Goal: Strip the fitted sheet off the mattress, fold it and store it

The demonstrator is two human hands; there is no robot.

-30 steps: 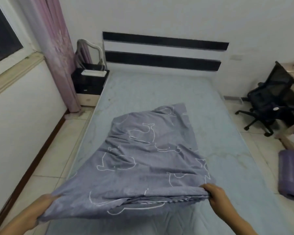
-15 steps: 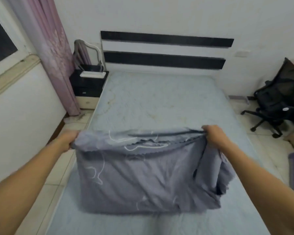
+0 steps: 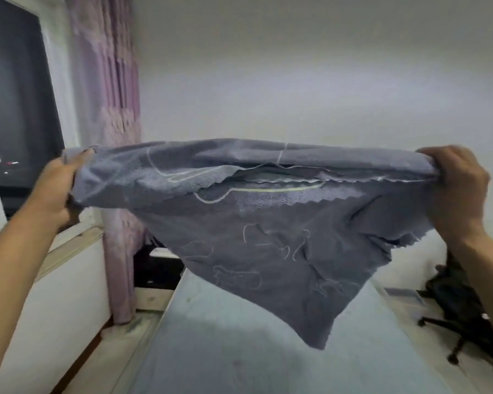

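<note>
Folded sheet (image 3: 268, 237) held in air above mattress (image 3: 239, 351)
Your left hand (image 3: 54, 194) and right hand (image 3: 456, 189) each grip a top corner; lower edge hangs clear

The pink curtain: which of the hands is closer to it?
Left. The left hand grips the sheet close by the curtain; the right hand grips its other end, far across.

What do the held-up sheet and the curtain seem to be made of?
The sheet: soft matte grey-blue fabric, possibly cotton; it sags and creases between the left hand and right hand, with frilled hems. The curtain: thin pink patterned cloth hanging in folds; fibre unclear.
</note>
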